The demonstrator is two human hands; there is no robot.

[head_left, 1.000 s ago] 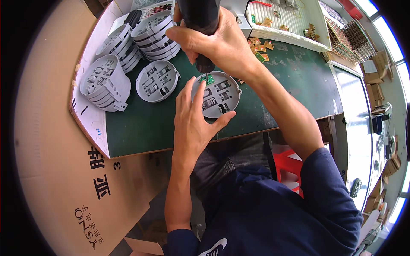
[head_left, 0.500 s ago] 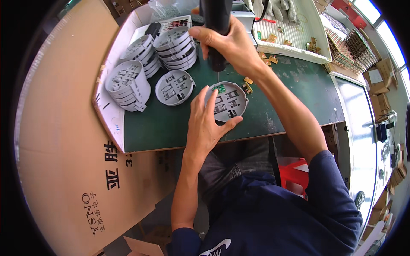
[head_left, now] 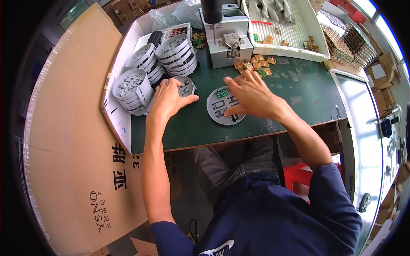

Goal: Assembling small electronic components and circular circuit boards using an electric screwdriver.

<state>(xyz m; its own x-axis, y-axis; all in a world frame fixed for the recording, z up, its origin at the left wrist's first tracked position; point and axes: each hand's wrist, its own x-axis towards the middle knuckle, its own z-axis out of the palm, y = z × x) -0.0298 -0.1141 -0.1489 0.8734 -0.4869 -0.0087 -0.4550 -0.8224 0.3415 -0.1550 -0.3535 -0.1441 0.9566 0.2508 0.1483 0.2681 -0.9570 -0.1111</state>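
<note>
A round grey plastic housing (head_left: 217, 105) lies on the green bench top, with a small green circuit board (head_left: 222, 93) near its far edge. My right hand (head_left: 256, 96) is over its right side, thumb and fingers apart, holding nothing I can see. A second round grey housing (head_left: 186, 88) lies to the left, partly covered by my left hand (head_left: 167, 99). The left fingers and thumb are spread around its near side; whether they touch it I cannot tell. A black powered screwdriver (head_left: 212, 12) hangs at the top, out of both hands.
Stacks of grey housings (head_left: 133, 91) stand at the left. Behind lie a grey metal machine (head_left: 230, 53), loose small tan and green boards (head_left: 258, 63) and a white foam tray (head_left: 294, 49) with gloves. A cardboard sheet (head_left: 72, 141) flanks the bench (head_left: 183, 138) on the left.
My right hand has let go of the screwdriver and come down to the near housing. My left hand has moved from that housing to the one on the left. The screwdriver has risen.
</note>
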